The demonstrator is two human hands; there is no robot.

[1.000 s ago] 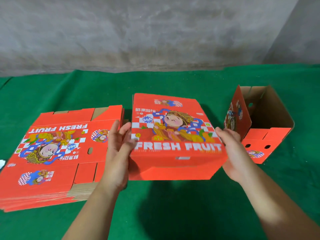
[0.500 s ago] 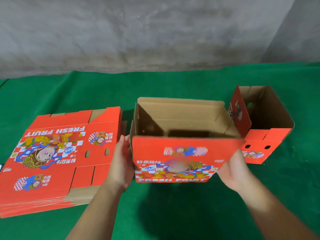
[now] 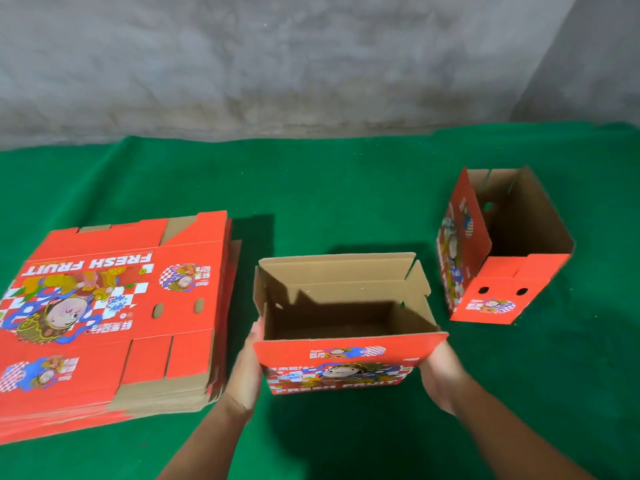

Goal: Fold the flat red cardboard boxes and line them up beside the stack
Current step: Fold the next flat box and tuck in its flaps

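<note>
A folded red box (image 3: 341, 367) stands upright in the middle of the green cloth, its open top showing the brown inside. My left hand (image 3: 246, 370) presses flat against its left side. My right hand (image 3: 439, 374) holds its right side, fingers hidden behind the front panel. A thick stack of flat red boxes (image 3: 110, 306) printed "FRESH FRUIT" lies to the left. Another folded red box (image 3: 495, 292) stands open at the right, turned at an angle.
Green cloth (image 3: 346, 188) covers the whole work surface. A grey concrete wall (image 3: 311, 64) rises behind it. Bare cloth shows between the two folded boxes and behind them.
The box in my hands has been turned over from printed side up to open side up, and now sits lower on the cloth. Both hands stayed on its sides.
</note>
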